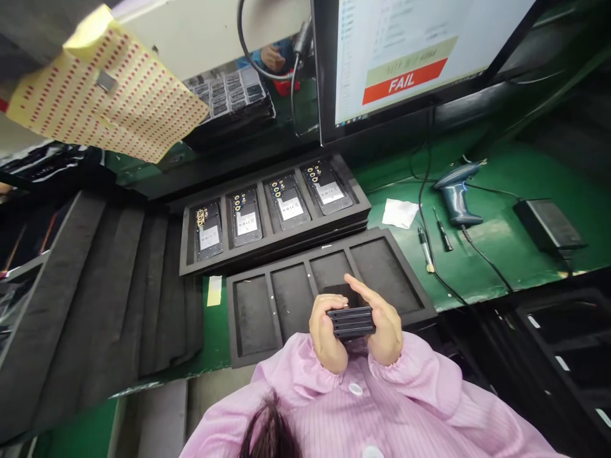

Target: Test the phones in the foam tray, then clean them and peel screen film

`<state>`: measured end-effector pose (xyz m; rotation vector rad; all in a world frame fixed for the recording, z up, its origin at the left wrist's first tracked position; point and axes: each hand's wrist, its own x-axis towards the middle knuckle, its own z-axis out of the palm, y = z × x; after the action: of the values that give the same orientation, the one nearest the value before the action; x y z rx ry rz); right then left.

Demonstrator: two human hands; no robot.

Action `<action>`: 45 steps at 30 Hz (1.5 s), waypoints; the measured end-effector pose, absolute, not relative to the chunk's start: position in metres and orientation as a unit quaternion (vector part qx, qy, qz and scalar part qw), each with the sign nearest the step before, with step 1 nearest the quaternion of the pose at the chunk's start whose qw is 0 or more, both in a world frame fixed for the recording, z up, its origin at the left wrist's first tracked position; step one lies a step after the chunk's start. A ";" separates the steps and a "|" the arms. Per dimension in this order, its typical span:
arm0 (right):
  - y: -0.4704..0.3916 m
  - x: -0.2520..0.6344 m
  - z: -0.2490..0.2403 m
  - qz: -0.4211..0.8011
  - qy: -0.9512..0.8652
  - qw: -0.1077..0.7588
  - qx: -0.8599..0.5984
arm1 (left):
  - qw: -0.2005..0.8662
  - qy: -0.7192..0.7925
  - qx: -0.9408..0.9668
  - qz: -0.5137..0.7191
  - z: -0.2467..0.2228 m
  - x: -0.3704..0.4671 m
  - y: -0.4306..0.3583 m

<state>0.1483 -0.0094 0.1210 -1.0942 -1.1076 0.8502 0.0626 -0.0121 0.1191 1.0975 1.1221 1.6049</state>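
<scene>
Lower centre: stack of black slabs [352, 323], ridged edges, pressed between left hand [383, 323] and right hand [328, 331], fingers of both partly extended; faces mostly hidden, count unclear

Head view — looks forward, down at hands [353, 324].

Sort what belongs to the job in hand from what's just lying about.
In hand, or likely part of it:
- black slabs, between left hand and right hand
- near tray
- far tray

Apparently lying about:
- blue gun-shaped tool
- screwdriver
- white paper
- yellow slip
</scene>
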 end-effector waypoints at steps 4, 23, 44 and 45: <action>-0.016 0.149 0.118 0.365 -0.494 0.630 -0.474 | 0.415 0.437 0.453 0.657 0.119 0.063 -0.014; -0.025 0.146 0.123 0.329 -0.513 0.629 -0.483 | 0.386 0.429 0.463 0.673 0.120 0.065 -0.020; 0.023 0.143 0.123 0.414 -0.420 0.630 -0.506 | 0.450 0.470 0.454 0.609 0.123 0.059 0.031; 0.028 0.143 0.123 0.415 -0.416 0.627 -0.512 | 0.449 0.480 0.456 0.600 0.123 0.059 0.036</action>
<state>0.1430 0.0277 0.1229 -1.1734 -0.9547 0.9511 0.0591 0.0360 0.1234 1.1288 1.1872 1.4853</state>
